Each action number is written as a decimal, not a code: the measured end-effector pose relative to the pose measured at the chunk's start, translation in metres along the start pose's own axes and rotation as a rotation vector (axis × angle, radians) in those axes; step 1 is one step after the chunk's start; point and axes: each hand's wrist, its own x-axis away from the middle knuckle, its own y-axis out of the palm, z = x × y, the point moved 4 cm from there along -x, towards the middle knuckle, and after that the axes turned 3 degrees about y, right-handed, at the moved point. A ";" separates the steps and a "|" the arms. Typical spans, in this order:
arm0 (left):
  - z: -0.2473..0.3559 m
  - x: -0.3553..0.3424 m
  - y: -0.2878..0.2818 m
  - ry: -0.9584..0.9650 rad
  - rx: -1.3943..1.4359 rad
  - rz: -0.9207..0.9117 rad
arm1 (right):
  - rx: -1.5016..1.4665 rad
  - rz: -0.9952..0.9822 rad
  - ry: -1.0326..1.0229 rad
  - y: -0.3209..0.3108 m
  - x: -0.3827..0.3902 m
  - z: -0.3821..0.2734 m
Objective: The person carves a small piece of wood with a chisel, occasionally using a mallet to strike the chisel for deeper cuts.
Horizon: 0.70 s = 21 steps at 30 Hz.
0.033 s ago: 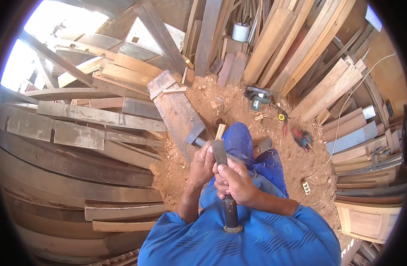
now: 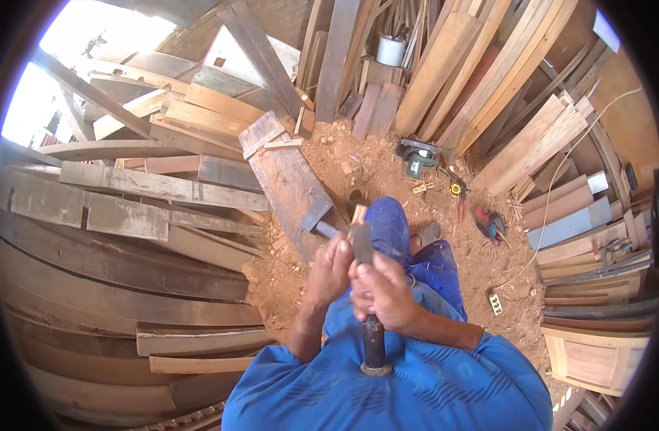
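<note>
A chisel (image 2: 361, 248) with a broad flat metal blade and a dark handle points away from me. Its butt end rests against my blue shirt. My right hand (image 2: 381, 291) is closed around the chisel where the blade meets the handle. At the blade's left edge, near its tip, my left hand (image 2: 330, 267) is closed with thumb and fingers against the metal; its palm side is hidden. Just past the blurred tip shows the end of a light wood piece (image 2: 360, 213). A dark hammer-like tool (image 2: 316, 215) lies beyond my left hand, its handle partly hidden.
A worn plank (image 2: 286, 169) lies ahead on the shaving-covered floor (image 2: 372, 161). To its right are a green circular saw (image 2: 418, 159), a yellow tape measure (image 2: 456, 189), a red-and-black tool (image 2: 490, 223) and a white power strip (image 2: 495, 304). Stacked boards (image 2: 164, 188) surround me.
The chisel's blade has shifted slightly right and its tip is blurred. Both hands have moved a little with it and keep their hold.
</note>
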 end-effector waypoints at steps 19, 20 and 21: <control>-0.036 -0.025 0.005 -0.323 0.682 -0.009 | -0.088 -0.072 0.079 0.007 -0.013 0.007; -0.033 -0.021 0.007 -0.315 0.662 -0.040 | -0.070 -0.067 0.067 0.005 -0.011 0.008; -0.030 -0.017 0.007 -0.307 0.643 -0.069 | -0.038 -0.036 0.065 0.003 -0.008 0.007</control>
